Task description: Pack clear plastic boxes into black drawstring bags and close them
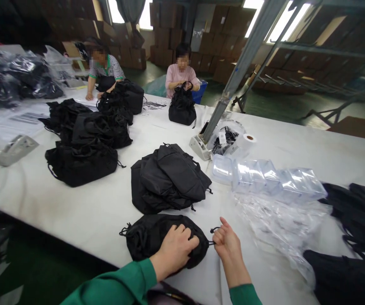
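A black drawstring bag (146, 237) lies on the table in front of me. My left hand (176, 249) is on top of it, fingers curled into the fabric. At the bag's right end, my right hand (227, 242) pinches the drawstring cord (211, 243), and the cord's knotted end sticks out above the fingers. Another cord loop hangs from the bag's left end. Just beyond it lies a stack of flat black bags (172, 176), their cords showing at the right.
Filled black bags (83, 163) are piled at the left, near a tape dispenser (18, 149). Clear plastic boxes (261, 176), crumpled plastic film (280, 228) and black fabric pieces (350, 271) are at the right. A metal post (229, 89) rises mid-table. Two people (182, 72) work across the table.
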### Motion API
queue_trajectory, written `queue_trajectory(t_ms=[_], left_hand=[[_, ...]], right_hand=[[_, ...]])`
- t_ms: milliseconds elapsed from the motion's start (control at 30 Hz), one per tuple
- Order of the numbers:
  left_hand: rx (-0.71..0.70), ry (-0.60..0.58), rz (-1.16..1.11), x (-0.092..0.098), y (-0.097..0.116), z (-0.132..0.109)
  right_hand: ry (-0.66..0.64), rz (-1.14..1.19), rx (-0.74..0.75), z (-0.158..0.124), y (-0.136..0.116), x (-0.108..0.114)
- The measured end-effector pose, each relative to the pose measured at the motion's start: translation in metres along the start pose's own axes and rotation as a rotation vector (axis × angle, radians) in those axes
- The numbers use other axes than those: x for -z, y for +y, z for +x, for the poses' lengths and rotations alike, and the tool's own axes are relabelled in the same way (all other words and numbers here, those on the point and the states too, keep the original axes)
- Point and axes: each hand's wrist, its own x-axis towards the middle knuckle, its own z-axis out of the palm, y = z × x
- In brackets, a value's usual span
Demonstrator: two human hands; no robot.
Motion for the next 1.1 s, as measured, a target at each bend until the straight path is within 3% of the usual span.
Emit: queue_trajectory(t_ms=[233,400,500,633,700,767,900,1000,1100], left_hand=[[0.004,-0.038,-0.036,-0.007,-0.011,-0.019],[-0.032,0.013,-0.132,0.016,-0.017,-0.039],[0.059,-0.011,-0.045,0.025,-0.036,-0.068],[0.33,-0.251,0.213,0.008,-0.071,-0.1],[0.293,-0.266,0.237,0.003,-0.086,-0.103],[0.195,-0.216,0.181,0.008,-0.096,-0.1],[0.16,-0.062,0.077,0.056,-0.109,-0.098],[0.173,0.081,0.001,0.115,-0.122,-0.107],[0.234,0.259,-0.075,0.18,-0.141,-0.113]], right_hand=[[0.029,-0.007,-0.071,0.002,0.0,0.001],[-0.024,-0.091,0.053,0.006,-0.005,0.002],[-0.071,-0.2,0.148,0.01,-0.006,0.008],[-0.08,-0.38,0.102,0.011,0.01,0.016],[-0.083,-0.462,0.068,0.012,0.022,0.016],[-0.091,-0.58,0.095,0.016,0.03,0.017],[-0.004,-1.061,0.312,0.032,0.033,0.036],[0.11,-1.369,0.361,0.046,0.035,0.074],[0.18,-1.516,0.324,0.051,0.047,0.112]])
